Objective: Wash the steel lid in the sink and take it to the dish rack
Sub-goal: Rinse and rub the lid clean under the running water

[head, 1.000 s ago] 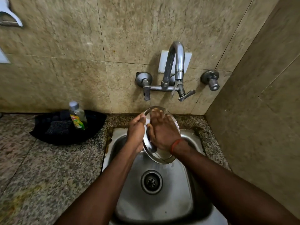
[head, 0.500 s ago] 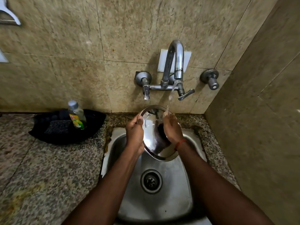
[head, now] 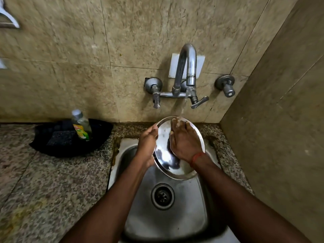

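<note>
We found the steel lid (head: 166,160) tilted over the sink (head: 168,216), under the tap (head: 186,67) stream. The left hand (head: 147,146) pinched its rim; the right hand (head: 185,142) lay flat, fingers (head: 177,125) together. We judged the wet rim liable to slip into the basin.

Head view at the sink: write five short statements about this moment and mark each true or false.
1. The left hand grips the rim of the round steel lid. True.
2. The chrome wall tap is off. False: water streams onto the right hand and the lid.
3. The lid lies flat on the steel sink floor. False: it is held tilted above the drain.
4. The green-labelled clear soap bottle stands in the black tray on the counter. True.
5. The right hand holds a sponge. False: its bare palm presses the lid.
</note>
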